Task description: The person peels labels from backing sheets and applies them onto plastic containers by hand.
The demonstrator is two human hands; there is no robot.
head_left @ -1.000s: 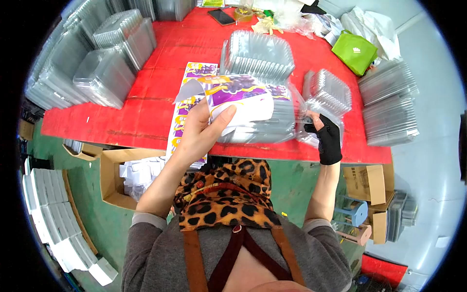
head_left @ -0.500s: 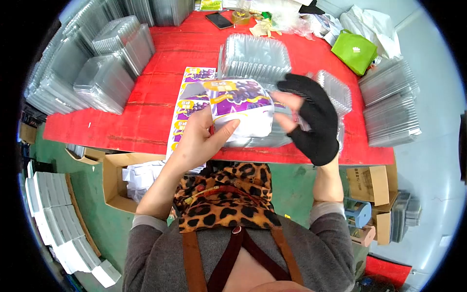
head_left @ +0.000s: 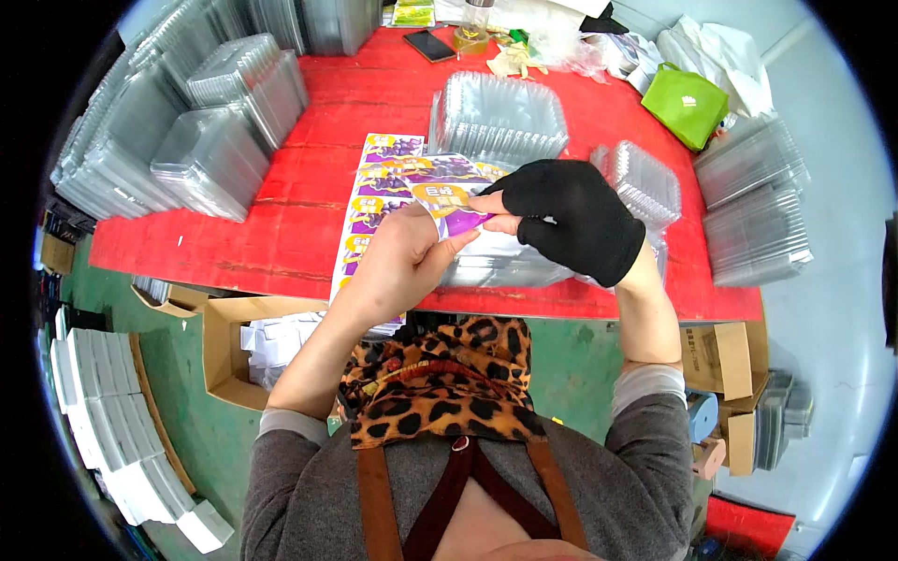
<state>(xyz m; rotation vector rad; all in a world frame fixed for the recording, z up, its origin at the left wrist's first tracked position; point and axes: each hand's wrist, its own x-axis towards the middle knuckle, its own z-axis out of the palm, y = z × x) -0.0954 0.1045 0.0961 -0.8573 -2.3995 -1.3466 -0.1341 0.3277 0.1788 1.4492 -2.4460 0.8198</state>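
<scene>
My bare left hand [head_left: 398, 266] grips a sticker sheet [head_left: 435, 170] printed with grapes in purple, yellow and white. In a black glove with bare fingertips, my right hand [head_left: 575, 220] pinches the near edge of that sheet close to the left thumb. The sheet bends upward between both hands. Whether a single sticker is coming off its backing, I cannot tell. More grape sticker sheets [head_left: 372, 208] lie flat on the table beside the left hand. Below the hands a clear plastic container [head_left: 505, 271] is partly hidden. Just behind them stands a stack of clear containers [head_left: 500, 112].
Clear container stacks rise on the left [head_left: 210, 154] and right [head_left: 758, 220] of the red table [head_left: 327, 103]. A phone [head_left: 430, 46], tape roll [head_left: 470, 39] and green bag [head_left: 686, 105] lie at the back. A cardboard box [head_left: 224, 351] with white paper sits below the front edge.
My right hand has moved left and in, from beside the sheet to pinching its edge. The sheet, earlier showing its white underside, has tilted and folded between the hands.
</scene>
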